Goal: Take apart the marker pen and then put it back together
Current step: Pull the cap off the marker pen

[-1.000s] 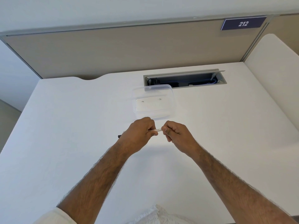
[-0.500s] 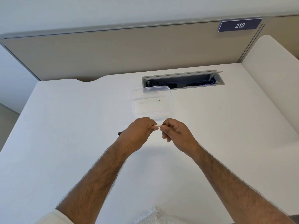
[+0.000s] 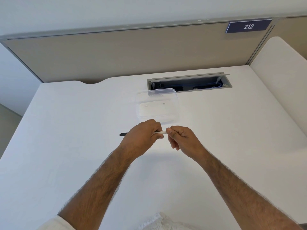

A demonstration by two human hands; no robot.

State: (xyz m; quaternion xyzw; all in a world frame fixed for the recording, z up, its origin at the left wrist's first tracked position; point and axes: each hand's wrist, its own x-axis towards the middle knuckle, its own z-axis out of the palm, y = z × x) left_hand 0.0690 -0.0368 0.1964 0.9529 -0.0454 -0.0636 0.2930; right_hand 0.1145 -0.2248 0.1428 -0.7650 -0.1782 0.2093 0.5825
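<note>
I hold a marker pen level above the white desk. My left hand (image 3: 142,135) is wrapped around its barrel, and the black end of the marker pen (image 3: 123,134) sticks out to the left of that fist. A short white stretch of the marker (image 3: 160,132) shows between my hands. My right hand (image 3: 181,138) pinches the white end with fingertips and thumb; what lies inside those fingers is hidden.
A clear plastic container (image 3: 157,106) sits on the desk (image 3: 66,130) just beyond my hands. Behind it is an open cable slot (image 3: 189,83) in the desk. A beige partition (image 3: 132,52) with a "212" sign closes the far edge.
Both hands have stayed together on the marker with almost no motion; the white stretch between them looks about the same.
</note>
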